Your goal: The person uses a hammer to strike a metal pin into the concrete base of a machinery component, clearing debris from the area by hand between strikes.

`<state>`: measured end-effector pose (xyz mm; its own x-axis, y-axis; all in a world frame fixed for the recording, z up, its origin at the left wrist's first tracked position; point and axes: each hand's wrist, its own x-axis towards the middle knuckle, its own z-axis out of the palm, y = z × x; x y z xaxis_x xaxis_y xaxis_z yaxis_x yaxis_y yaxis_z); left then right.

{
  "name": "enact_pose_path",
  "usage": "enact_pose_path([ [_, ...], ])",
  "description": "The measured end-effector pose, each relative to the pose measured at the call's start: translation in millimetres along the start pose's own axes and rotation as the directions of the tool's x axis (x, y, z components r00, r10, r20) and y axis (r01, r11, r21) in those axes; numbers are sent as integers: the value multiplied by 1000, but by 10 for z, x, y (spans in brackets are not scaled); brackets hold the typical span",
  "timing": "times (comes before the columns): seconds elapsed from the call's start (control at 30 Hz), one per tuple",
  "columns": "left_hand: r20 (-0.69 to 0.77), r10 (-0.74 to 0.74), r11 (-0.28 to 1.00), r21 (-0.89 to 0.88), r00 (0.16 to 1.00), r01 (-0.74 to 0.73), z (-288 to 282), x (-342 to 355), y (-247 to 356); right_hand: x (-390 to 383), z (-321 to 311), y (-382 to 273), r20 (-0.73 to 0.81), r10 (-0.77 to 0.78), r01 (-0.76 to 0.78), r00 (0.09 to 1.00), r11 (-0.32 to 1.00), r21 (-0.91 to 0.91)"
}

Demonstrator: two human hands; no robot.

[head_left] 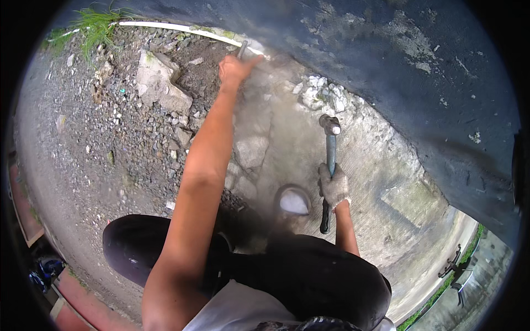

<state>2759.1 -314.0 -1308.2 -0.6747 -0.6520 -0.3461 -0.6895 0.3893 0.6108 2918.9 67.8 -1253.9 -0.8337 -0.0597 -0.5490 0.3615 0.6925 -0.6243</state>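
Left hand (234, 69) stretched forward, grip wrapped round a metal chisel (242, 49) set against the broken concrete (254, 149) by the white pipe (165, 26). Gloved right hand (334, 186), grip clenched on the hammer (330, 165) handle, head raised over the rubble (323, 94) near the dark wall (419, 83).

We see everything from a single wide fisheye camera worn on the head, looking steeply down over our own knees at the broken concrete ground (259, 138) close below, with a dark wall (386, 66) curving across the top right. Our forearms enter from the lower edge, the left hand (234, 69) stretched far forward and the gloved right hand (334, 186) nearer. Straight edges bow toward the black rim.
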Motion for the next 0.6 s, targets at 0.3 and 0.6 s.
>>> enact_pose_path([
  [0.3,-147,84,996,-24,986,-89,-76,190,-120,136,239,172,-93,-103,95,990,992,-83],
  [0.6,-441,367,806,-289,819,-516,21,-595,-56,139,98,322,-57,-103,91,993,979,-184],
])
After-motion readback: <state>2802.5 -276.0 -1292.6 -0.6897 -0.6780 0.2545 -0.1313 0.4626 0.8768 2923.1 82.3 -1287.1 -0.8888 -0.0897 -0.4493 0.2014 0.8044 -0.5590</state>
